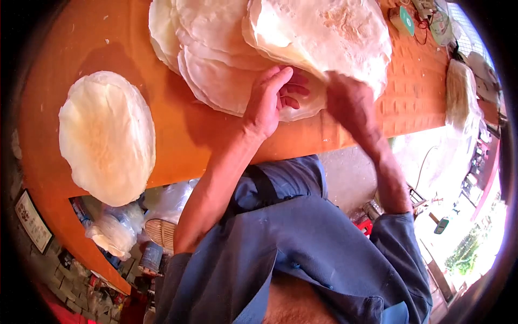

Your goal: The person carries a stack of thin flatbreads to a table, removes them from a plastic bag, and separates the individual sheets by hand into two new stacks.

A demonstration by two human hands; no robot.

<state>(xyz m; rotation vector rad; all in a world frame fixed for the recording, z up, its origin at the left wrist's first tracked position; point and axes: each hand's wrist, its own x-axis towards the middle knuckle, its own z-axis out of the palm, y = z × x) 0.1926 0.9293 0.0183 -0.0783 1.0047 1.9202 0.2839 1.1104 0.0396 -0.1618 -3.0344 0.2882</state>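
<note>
Several thin, pale round sheets (216,70) lie in overlapping piles on the orange table, at the top centre. My left hand (272,97) is over the near edge of the lower pile, its fingers apart and curled, with nothing seen in it. To its right, my right hand (349,100) is closed at the near edge of the upper sheet (345,32); its fingertips are blurred and turned away, and the sheet's edge runs up to them. Another round pale stack (108,137) lies apart on the left.
The orange table (226,135) has its front edge before my body. A small green and white device (402,20) with wires stands at the top right. Plastic-wrapped goods (461,97) are at the right end. Bags (116,229) and a woven basket (160,233) are below the table.
</note>
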